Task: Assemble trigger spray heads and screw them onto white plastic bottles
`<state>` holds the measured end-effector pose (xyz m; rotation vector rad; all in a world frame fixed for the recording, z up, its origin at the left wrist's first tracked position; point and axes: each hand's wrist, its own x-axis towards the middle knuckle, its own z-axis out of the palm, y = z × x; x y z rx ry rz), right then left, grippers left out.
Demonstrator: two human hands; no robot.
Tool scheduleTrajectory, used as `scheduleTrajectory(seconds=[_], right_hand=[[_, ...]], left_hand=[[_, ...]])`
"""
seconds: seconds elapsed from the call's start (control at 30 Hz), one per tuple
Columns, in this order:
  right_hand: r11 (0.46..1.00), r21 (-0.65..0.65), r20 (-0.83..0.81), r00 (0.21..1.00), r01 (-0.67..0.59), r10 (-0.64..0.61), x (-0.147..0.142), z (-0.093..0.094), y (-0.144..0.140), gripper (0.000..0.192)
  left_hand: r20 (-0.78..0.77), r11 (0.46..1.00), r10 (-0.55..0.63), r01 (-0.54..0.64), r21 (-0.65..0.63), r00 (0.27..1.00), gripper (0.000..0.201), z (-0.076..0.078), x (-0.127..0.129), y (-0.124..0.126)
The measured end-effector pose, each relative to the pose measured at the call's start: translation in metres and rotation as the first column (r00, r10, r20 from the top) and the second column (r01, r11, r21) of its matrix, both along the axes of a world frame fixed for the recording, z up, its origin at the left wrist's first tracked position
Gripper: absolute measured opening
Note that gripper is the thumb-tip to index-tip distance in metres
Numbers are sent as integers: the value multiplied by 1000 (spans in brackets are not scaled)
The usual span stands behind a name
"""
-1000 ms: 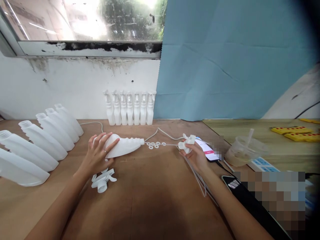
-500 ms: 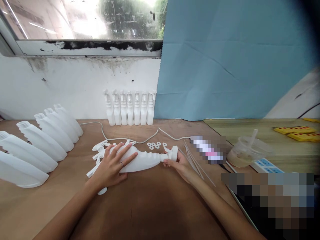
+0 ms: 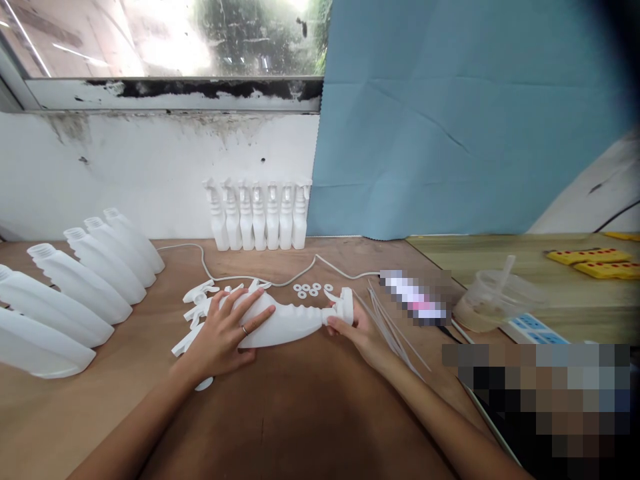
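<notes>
A white spray bottle (image 3: 293, 325) lies on its side across the table in front of me, its neck pointing right. My left hand (image 3: 231, 328), with a ring on one finger, is wrapped over the bottle's body. At the neck, my right hand (image 3: 357, 325) grips the white trigger sprayer head (image 3: 343, 307) between thumb and fingers. Partly behind my left hand is a pile of loose white sprayer heads (image 3: 197, 307). Several small white washers (image 3: 306, 290) lie just beyond the bottle. Thin clear tubes (image 3: 387, 320) rest right of my right hand.
Open white bottles (image 3: 83, 287) stand in a row at left. Several bottles with sprayers (image 3: 259, 217) line the wall. A white cable (image 3: 260, 280) runs to a blurred phone (image 3: 415, 300). At right are a plastic cup (image 3: 493, 303), a power strip (image 3: 535, 329) and yellow pieces (image 3: 600, 263).
Both hands keep their hold on the bottle and sprayer head. The head has tilted slightly in my right fingers, and the view has shifted a little.
</notes>
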<state>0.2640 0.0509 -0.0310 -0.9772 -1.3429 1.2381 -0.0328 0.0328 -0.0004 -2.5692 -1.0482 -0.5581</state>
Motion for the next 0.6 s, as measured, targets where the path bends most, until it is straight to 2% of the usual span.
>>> scheduleTrajectory(seconds=[0.2, 0.47, 0.6], right_hand=[[999, 34, 67, 998, 18, -20, -1, 2, -2, 39], [998, 56, 23, 1000, 12, -13, -1, 0, -3, 33], [998, 63, -34, 999, -19, 21, -2, 0, -2, 36]], left_hand=[[1, 999, 20, -20, -30, 1000, 75, -1, 2, -1], [-7, 999, 23, -23, -44, 1000, 77, -1, 4, -2], [-11, 999, 27, -27, -40, 1000, 77, -2, 4, -2]])
